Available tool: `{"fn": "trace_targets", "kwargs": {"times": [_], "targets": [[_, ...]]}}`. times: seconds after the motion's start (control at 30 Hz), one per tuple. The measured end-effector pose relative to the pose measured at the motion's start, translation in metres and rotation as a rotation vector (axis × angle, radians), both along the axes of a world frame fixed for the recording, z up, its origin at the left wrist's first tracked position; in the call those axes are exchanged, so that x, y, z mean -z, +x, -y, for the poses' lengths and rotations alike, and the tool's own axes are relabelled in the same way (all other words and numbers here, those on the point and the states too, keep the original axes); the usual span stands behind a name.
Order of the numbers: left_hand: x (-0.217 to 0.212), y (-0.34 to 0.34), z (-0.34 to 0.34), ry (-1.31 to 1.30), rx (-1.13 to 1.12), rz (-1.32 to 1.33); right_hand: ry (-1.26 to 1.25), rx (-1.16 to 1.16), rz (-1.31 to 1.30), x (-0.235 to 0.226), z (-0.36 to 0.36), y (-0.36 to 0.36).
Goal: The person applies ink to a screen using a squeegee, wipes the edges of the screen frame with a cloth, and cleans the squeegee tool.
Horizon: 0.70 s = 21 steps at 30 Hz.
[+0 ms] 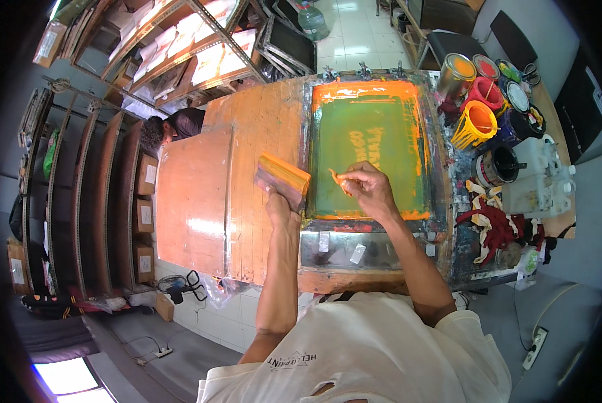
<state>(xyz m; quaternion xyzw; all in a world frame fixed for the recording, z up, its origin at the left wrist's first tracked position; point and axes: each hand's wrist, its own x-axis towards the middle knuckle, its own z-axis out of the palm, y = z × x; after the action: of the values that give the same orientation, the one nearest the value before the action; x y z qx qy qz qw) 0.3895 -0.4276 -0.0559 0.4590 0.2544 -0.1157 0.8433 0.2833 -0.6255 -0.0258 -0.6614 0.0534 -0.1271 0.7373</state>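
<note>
A screen-printing frame (pixel 328 232) with a green mesh smeared in orange ink lies on a wooden table (pixel 260 127). My left hand (pixel 279 200) grips a wide wooden squeegee (pixel 282 178) coated in orange ink, held just left of the frame. My right hand (pixel 368 188) hovers over the lower middle of the mesh, fingers pinched on a small orange-stained scrap (pixel 339 181).
Open paint cans (pixel 475 124) in orange, pink and dark colours stand right of the frame, with stained rags (pixel 495 225) and a white plastic jug (pixel 532 181). Another person (pixel 173 127) bends at the table's far left. Shelves with boxes (pixel 146 215) line the left side.
</note>
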Motion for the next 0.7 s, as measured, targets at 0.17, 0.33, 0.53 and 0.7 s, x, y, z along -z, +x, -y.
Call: {"fn": "trace_targets", "kwargs": {"times": [0.17, 0.33, 0.53, 0.7], "targets": [[-0.01, -0.01, 0.019, -0.255, 0.097, 0.035, -0.096, 0.153, 0.287, -0.028, -0.044, 0.02], [-0.015, -0.025, 0.021, -0.294, 0.142, -0.05, -0.307, 0.276, 0.287, -0.028, -0.049, 0.025], [-0.008, -0.029, 0.018, -0.489, 0.26, -0.023, 0.029, 0.249, 0.214, -0.03, -0.041, 0.026], [-0.034, -0.037, 0.042, -0.245, 0.136, -0.137, -0.322, 0.207, 0.245, -0.03, -0.04, 0.005]]}}
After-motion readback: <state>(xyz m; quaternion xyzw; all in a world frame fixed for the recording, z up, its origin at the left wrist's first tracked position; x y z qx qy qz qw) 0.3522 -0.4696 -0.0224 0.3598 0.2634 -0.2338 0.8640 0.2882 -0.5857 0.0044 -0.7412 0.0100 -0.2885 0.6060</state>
